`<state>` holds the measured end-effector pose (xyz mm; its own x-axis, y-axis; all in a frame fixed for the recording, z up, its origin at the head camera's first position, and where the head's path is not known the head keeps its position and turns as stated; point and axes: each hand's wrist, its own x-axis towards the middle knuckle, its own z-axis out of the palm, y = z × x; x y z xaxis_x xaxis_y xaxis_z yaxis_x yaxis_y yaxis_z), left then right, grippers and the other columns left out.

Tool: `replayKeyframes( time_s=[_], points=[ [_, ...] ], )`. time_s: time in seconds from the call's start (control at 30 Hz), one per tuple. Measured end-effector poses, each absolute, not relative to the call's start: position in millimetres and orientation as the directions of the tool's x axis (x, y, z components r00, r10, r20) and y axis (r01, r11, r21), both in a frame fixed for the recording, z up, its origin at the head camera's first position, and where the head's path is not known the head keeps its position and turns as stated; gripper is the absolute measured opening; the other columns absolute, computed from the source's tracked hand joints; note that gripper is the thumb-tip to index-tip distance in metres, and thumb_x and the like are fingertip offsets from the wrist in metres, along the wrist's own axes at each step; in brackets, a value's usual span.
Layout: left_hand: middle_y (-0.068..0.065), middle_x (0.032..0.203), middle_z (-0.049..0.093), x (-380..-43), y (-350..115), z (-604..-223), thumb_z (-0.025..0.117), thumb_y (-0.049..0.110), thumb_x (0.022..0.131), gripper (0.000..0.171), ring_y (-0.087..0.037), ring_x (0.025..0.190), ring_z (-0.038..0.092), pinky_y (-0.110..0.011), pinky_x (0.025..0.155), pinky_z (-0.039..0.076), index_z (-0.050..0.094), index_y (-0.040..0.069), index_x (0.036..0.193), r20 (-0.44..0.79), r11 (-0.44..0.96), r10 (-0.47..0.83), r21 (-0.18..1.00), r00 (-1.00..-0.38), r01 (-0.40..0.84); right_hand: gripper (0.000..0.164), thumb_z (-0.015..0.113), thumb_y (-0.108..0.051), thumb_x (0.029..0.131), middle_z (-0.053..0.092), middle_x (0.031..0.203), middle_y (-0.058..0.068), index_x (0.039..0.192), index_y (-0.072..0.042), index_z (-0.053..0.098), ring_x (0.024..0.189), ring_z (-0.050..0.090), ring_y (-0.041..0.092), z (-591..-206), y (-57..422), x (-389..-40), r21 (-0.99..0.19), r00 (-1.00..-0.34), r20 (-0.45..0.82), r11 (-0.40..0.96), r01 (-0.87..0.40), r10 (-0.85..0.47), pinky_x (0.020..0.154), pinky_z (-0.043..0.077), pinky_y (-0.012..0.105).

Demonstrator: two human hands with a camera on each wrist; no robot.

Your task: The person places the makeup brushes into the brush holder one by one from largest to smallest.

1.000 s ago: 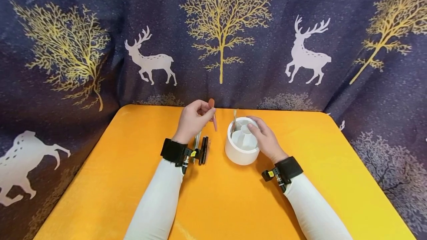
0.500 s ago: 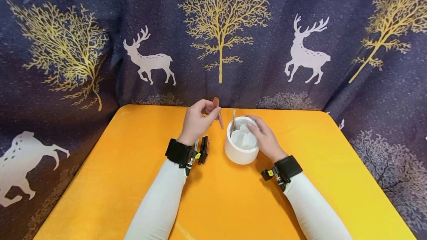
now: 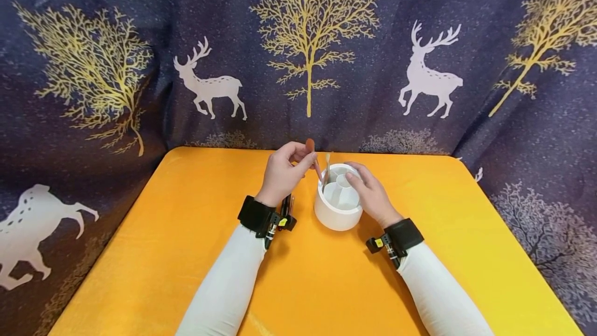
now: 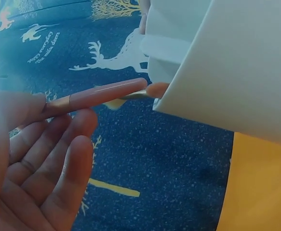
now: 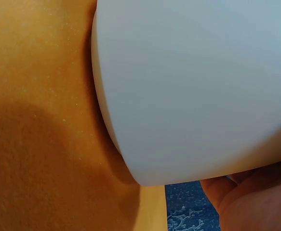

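Note:
My left hand (image 3: 283,174) pinches a makeup brush (image 3: 310,145) between thumb and fingers, brown bristle head up and pink handle slanting down. In the left wrist view the pink handle (image 4: 109,93) points at the mouth of a white round divided organizer, its end right at the rim. The organizer (image 3: 338,219) stands on the table, with my right hand (image 3: 373,197) gripping its right side, thumb over the rim. A slim pale-tipped brush (image 3: 328,159) leans in its left compartment. The right wrist view is mostly filled by the organizer's smooth outer wall (image 5: 193,91).
Several dark slim sticks (image 3: 285,204) lie on the orange tablecloth (image 3: 298,284), partly hidden by the left wrist's camera. Behind the table's far edge hangs a dark blue curtain (image 3: 364,92) printed with deer and trees.
The left hand has moved right with the makeup brush, bringing the handle's end from beside the sticks over to the organizer's left rim. The right hand and organizer have stayed put.

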<state>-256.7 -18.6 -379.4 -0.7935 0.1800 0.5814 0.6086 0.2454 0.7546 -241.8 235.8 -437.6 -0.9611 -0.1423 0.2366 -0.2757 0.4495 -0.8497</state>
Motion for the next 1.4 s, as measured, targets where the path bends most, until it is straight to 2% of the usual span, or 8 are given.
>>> replayKeyframes(
  time_s=[0.17, 0.43, 0.93, 1.2, 1.4],
  points=[
    [0.012, 0.085, 0.064, -255.7, -15.0, -380.7, 0.066, 0.034, 0.095, 0.015, -0.009, 0.067, 0.059, -0.030, 0.058, 0.051, 0.065, 0.022, 0.105, 0.577, 0.272, 0.204, 0.742, -0.791, 0.612, 0.054, 0.045, -0.059, 0.100, 0.052, 0.139, -0.002, 0.144, -0.026, 0.047, 0.129, 0.044, 0.019, -437.2, 235.5, -241.1, -0.847, -0.963, 0.231, 0.460, -0.268, -0.135, 0.104, 0.037, 0.049],
    [0.014, 0.083, 0.062, -255.6, -11.7, -383.7, 0.067, 0.036, 0.094, 0.015, -0.005, 0.077, 0.056, -0.030, 0.064, 0.048, 0.065, 0.024, 0.102, 0.553, 0.376, 0.259, 0.697, -0.792, 0.610, 0.055, 0.045, -0.060, 0.100, 0.052, 0.139, -0.002, 0.144, -0.026, 0.047, 0.128, 0.045, 0.018, -437.1, 234.8, -240.9, -0.848, -0.966, 0.221, 0.464, -0.257, -0.131, 0.103, 0.038, 0.049],
    [0.015, 0.088, 0.063, -253.8, -11.3, -382.3, 0.067, 0.039, 0.094, 0.015, -0.005, 0.081, 0.056, -0.029, 0.068, 0.048, 0.064, 0.024, 0.099, 0.507, 0.420, 0.324, 0.680, -0.799, 0.601, 0.054, 0.045, -0.058, 0.100, 0.053, 0.139, -0.002, 0.143, -0.026, 0.048, 0.128, 0.045, 0.018, -438.5, 234.9, -241.8, -0.845, -0.963, 0.236, 0.462, -0.269, -0.130, 0.104, 0.036, 0.048],
    [0.013, 0.097, 0.062, -254.3, -14.1, -383.5, 0.061, 0.049, 0.096, 0.031, -0.007, 0.088, 0.056, -0.030, 0.073, 0.048, 0.064, 0.021, 0.110, 0.499, 0.431, 0.326, 0.677, -0.803, 0.596, 0.054, 0.045, -0.058, 0.100, 0.053, 0.138, -0.002, 0.143, -0.025, 0.048, 0.127, 0.046, 0.018, -439.6, 235.4, -241.4, -0.846, -0.962, 0.240, 0.458, -0.274, -0.131, 0.103, 0.037, 0.048],
    [0.013, 0.101, 0.061, -257.4, -18.1, -382.9, 0.055, 0.055, 0.097, 0.038, -0.005, 0.092, 0.054, -0.033, 0.079, 0.048, 0.064, 0.022, 0.113, 0.512, 0.444, 0.287, 0.678, -0.810, 0.586, 0.054, 0.045, -0.058, 0.100, 0.053, 0.139, -0.002, 0.143, -0.025, 0.048, 0.128, 0.045, 0.018, -438.9, 235.3, -241.5, -0.848, -0.962, 0.237, 0.454, -0.272, -0.134, 0.103, 0.037, 0.048]
  ],
)
